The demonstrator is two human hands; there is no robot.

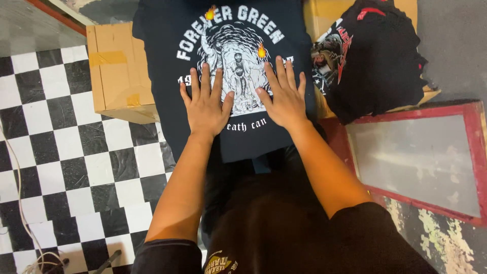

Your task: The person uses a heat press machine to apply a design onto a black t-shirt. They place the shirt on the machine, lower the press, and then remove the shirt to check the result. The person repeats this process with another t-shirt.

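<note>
Cardboard box (119, 76) bears a dark printed shirt (167, 96), both hands (205, 104) (285, 96) pressed flat, grasping nothing.

A brown cardboard box (117, 71) is seen at the upper left, standing on the checkered floor, its flaps sealed with tan tape. Its top is partly covered by a dark shirt. A second brown box (324, 15) is glimpsed at the upper right, mostly hidden under dark clothing.
</note>
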